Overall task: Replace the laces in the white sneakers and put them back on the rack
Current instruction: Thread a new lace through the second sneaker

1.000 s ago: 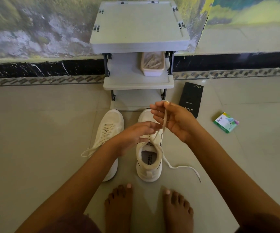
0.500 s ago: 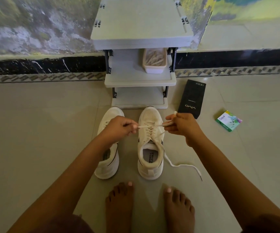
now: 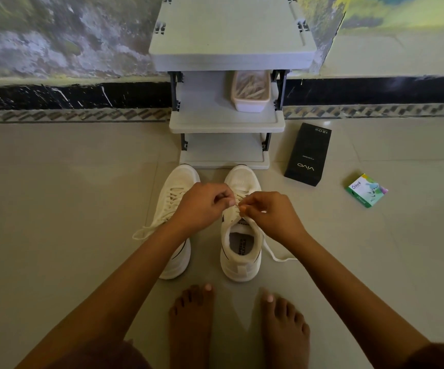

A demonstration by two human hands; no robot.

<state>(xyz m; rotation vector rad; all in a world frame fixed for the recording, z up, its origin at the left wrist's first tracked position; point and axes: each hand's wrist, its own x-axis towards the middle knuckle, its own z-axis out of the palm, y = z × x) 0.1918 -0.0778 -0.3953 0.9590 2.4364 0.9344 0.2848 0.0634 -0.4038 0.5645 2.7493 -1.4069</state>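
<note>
Two white sneakers stand side by side on the floor, toes toward the grey rack (image 3: 226,123). The left sneaker (image 3: 174,209) is laced, with a lace end trailing to its left. Over the eyelets of the right sneaker (image 3: 241,251) my left hand (image 3: 202,206) and my right hand (image 3: 269,217) meet, each pinching the cream lace (image 3: 279,258). A free length of that lace runs along the floor to the shoe's right. The fingertips hide the upper eyelets.
A white tub (image 3: 250,91) of laces sits on the rack's middle shelf. On the floor to the right lie a black box (image 3: 308,155) and a small green box (image 3: 366,190). My bare feet (image 3: 237,328) are just behind the sneakers. The wall runs behind the rack.
My hands, spread apart with the lace stretched between them half a second ago, have come together over the right sneaker's eyelets. A second ago the right hand held the lace raised.
</note>
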